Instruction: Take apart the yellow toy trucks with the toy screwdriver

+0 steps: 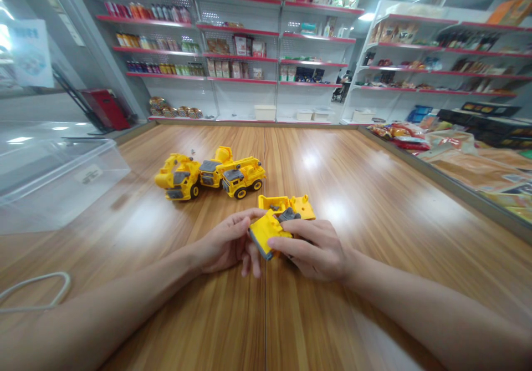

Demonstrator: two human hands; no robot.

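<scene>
A yellow and grey toy vehicle part [268, 232] is held just above the wooden table [357, 193], near its middle. My left hand [226, 243] grips its left side, fingers curled round it. My right hand [313, 248] grips its right side, thumb lying across the yellow face. Right behind it lies a second yellow toy piece [297, 204], touching or nearly touching the held part. Further back and to the left stands a tight cluster of three yellow toy construction trucks [211, 177].
A clear plastic bin [50, 177] sits at the left. A white cord loop [37, 290] lies at the near left edge. Packaged goods [399, 135] lie along the right edge. Stocked shop shelves [241, 49] line the back wall.
</scene>
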